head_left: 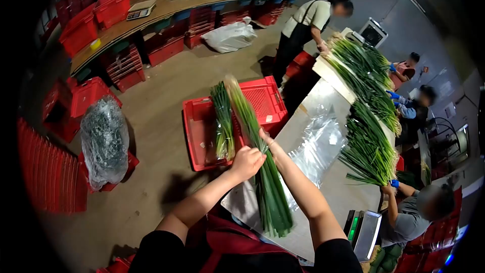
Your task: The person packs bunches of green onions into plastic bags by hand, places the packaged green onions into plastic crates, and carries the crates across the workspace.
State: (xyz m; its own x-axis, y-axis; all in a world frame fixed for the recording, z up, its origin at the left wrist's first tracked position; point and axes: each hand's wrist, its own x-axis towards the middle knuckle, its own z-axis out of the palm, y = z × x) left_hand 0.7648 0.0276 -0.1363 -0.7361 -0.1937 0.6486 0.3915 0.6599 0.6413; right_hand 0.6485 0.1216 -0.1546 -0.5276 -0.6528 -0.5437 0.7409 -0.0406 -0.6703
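Note:
A long bunch of green onions (241, 103) slants across my front, pale ends pointing away and dark green leaves toward me. Clear plastic seems to cover its upper part. My left hand (248, 164) is closed in a fist at the bunch's left side, gripping the bunch or its wrap; its fingertips are hidden. My right hand (268, 141) holds the bunch from the right, thumb along it and fingers mostly hidden behind. Beyond my left hand, another bunch of green onions (222, 121) lies in a red crate (194, 146). Clear plastic bags (321, 136) lie to the right of my hands.
The metal table (348, 192) carries a scale (362, 227) and piled green onions (371, 141). Several people work around it, one person (308, 25) standing at its far end. A plastic-wrapped bundle (104, 139) sits on a crate at left. A long bench (172, 7) stands behind.

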